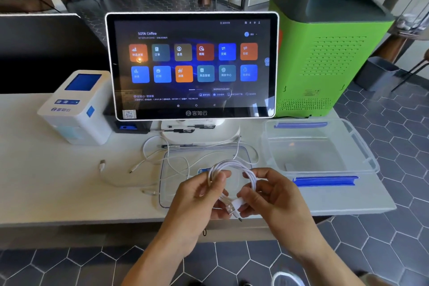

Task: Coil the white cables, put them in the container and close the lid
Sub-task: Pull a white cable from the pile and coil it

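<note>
Both hands hold one coiled white cable (234, 168) above the table's front edge. My left hand (197, 195) pinches the loops on the left side. My right hand (274, 195) grips the coil's lower right, where the plug ends (232, 208) stick out. Other loose white cables (162, 158) sprawl uncoiled on the table, partly over the clear lid (167, 183), which lies flat under my hands. The clear container (362, 146) with blue latches stands open and looks empty at the right.
A touchscreen terminal (192, 65) on a white stand rises behind the cables. A white receipt printer (76, 109) sits at the left, a green box machine (325, 53) at the back right. The white table (46, 181) ends just right of the container.
</note>
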